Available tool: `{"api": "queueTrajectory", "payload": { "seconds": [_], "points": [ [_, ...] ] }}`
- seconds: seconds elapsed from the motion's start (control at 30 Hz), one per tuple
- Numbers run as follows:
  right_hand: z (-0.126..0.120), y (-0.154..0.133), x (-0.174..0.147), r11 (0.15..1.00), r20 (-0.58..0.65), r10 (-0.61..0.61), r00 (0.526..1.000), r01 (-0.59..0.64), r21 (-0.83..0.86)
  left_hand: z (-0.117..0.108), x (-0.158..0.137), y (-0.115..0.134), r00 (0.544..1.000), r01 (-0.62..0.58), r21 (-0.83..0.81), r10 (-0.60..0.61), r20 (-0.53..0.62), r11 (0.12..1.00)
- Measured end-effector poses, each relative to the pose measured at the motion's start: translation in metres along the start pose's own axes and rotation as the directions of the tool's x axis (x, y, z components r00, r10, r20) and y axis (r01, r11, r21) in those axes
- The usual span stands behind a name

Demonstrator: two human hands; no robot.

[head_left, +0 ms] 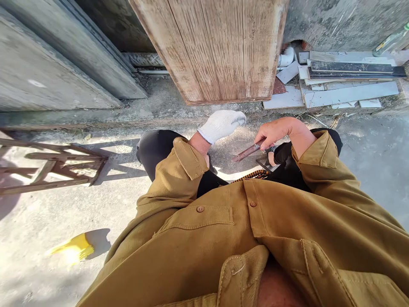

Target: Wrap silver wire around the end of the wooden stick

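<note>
My left hand [223, 125] wears a white knitted glove and hovers in front of the lower edge of a weathered plank panel [220, 47]. Its fingers are curled together; whatever they may hold is hidden. To its right, my bare right hand [276, 131] is closed around one end of a narrow reddish-brown bar [249, 152]. The bar slants down to the left between my knees, its far end free. Its exact kind does not show. The panel leans upright against the wall, close beyond both hands.
White and dark tile strips [348, 91] are stacked at the right by a white pipe elbow [286, 57]. Grey boards [57, 64] lean at the left. A wooden frame [54, 164] stands on the concrete, with a yellow object [76, 248] lower down. A bottle [391, 40] is at far right.
</note>
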State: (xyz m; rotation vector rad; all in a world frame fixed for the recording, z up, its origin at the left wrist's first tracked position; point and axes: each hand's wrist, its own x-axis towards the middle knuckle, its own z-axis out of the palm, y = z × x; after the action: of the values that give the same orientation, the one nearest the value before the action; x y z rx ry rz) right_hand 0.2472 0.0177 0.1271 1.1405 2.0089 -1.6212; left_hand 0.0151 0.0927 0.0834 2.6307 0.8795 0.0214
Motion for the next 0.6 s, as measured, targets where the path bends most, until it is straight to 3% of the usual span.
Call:
{"api": "queueTrajectory", "payload": {
  "seconds": [0.07,0.1,0.13,0.2,0.27,0.3,0.37,0.43,0.47,0.53,0.6],
  "points": [
    [-0.001,-0.002,-0.006,0.994,-0.097,-0.092,0.991,0.098,0.056,0.005,0.003,-0.003,1.000,0.016,-0.040,-0.016,0.003,0.999],
    [-0.002,-0.001,-0.009,0.987,-0.215,-0.105,0.971,0.128,0.093,0.007,0.004,-0.004,1.000,0.019,-0.066,-0.018,0.018,0.998],
    [-0.003,0.001,-0.012,0.977,-0.362,-0.095,0.927,0.157,0.144,0.009,0.005,-0.005,0.999,0.013,-0.098,-0.009,0.040,0.995],
    [-0.005,0.007,-0.016,0.939,-0.639,-0.004,0.769,0.222,0.262,0.011,0.004,-0.003,0.997,-0.023,-0.170,0.036,0.074,0.985],
    [-0.008,0.013,-0.017,0.911,-0.785,0.119,0.608,0.247,0.330,0.010,0.003,0.001,0.993,-0.074,-0.226,0.093,0.075,0.971],
    [-0.010,0.016,-0.017,0.916,-0.809,0.163,0.565,0.218,0.337,0.008,0.003,0.003,0.991,-0.093,-0.233,0.114,0.076,0.968],
    [-0.012,0.019,-0.018,0.953,-0.822,0.219,0.526,0.064,0.296,0.006,0.002,0.006,0.989,-0.101,-0.192,0.119,0.086,0.976],
    [-0.014,0.020,-0.019,0.960,-0.795,0.278,0.539,-0.176,0.217,0.004,0.002,0.007,0.990,-0.084,-0.095,0.094,0.105,0.992],
    [-0.015,0.020,-0.019,0.939,-0.753,0.319,0.576,-0.301,0.168,0.005,0.002,0.007,0.990,-0.079,-0.044,0.084,0.110,0.996],
    [-0.013,0.020,-0.016,0.889,-0.586,0.386,0.712,-0.457,0.030,0.007,0.002,0.007,0.989,-0.095,0.022,0.091,0.116,0.995],
    [-0.009,0.019,-0.008,0.879,-0.387,0.396,0.833,-0.465,-0.102,0.010,0.001,0.008,0.983,-0.131,0.043,0.124,0.136,0.990]
  ]
}}
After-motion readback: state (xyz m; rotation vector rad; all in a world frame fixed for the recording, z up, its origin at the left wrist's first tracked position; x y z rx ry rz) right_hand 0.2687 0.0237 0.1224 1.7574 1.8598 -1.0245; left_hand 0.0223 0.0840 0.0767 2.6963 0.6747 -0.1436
